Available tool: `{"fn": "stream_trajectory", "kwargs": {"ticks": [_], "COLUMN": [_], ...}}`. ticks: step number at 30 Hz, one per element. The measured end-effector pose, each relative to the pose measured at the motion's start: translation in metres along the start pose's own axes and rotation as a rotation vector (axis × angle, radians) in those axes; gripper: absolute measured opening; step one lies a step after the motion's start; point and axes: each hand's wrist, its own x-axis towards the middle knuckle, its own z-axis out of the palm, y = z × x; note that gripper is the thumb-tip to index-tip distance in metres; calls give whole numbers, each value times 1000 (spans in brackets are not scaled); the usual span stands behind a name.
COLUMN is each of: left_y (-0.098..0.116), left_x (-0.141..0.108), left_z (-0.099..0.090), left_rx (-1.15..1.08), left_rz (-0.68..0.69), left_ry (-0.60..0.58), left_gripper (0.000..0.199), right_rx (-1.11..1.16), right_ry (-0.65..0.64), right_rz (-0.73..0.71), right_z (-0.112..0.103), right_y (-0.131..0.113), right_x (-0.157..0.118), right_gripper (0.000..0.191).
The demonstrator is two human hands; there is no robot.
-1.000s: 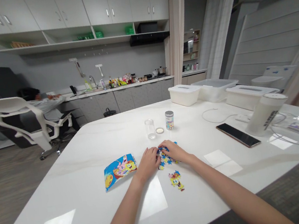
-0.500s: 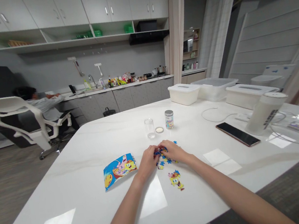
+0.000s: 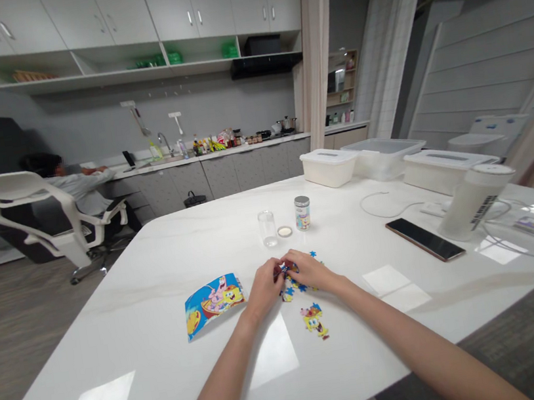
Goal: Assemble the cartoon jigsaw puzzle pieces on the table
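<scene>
My left hand [image 3: 265, 287] and my right hand [image 3: 310, 269] meet over a loose pile of jigsaw puzzle pieces [image 3: 290, 291] on the white table. The fingers of both hands are closed in a pinch around puzzle pieces, which they partly cover. Nearer to me lies a small joined puzzle section [image 3: 315, 323] showing a yellow cartoon face. Left of the hands rests a curled picture sheet [image 3: 216, 301] with cartoon figures on blue. Beyond the hands stand a clear jar [image 3: 268, 229], a round lid [image 3: 284, 231] lying flat, and a printed tin [image 3: 303, 215] with a silver lid.
To the right lie a phone [image 3: 424, 239] and a white cable [image 3: 379, 216], beside a frosted bottle [image 3: 475, 204]. White storage boxes [image 3: 329, 169] line the far right edge of the table [image 3: 183, 384]. A person sits at the back left, by a white chair [image 3: 23, 201].
My fingers have shifted slightly over the pile while staying pinched together. The picture sheet, jar, tin and joined puzzle section lie as before. The seated person has moved a little.
</scene>
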Motion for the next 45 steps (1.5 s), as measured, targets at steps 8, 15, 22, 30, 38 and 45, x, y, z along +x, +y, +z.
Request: {"fn": "stream_trajectory", "kwargs": {"ticks": [8, 15, 22, 30, 38, 45], "left_y": [-3, 2, 5, 3, 3, 4], "left_x": [1, 1, 1, 0, 0, 0], "left_z": [2, 1, 0, 1, 1, 1], "left_rx": [-69, -75, -69, -53, -31, -22], "left_rz": [-6, -28, -30, -35, -25, -24], "left_ry": [20, 30, 37, 50, 46, 53], "left_gripper": [14, 14, 13, 12, 13, 12], "right_rx": [23, -1, 1, 5, -9, -21], "right_ry": [17, 20, 6, 1, -6, -13], "right_rz": [-8, -6, -10, 7, 6, 46], "right_z": [3, 2, 2, -1, -3, -3], "right_y": [2, 1, 0, -4, -6, -8], "right_x": [0, 0, -1, -2, -2, -3], "right_gripper": [27, 26, 28, 27, 27, 27]}}
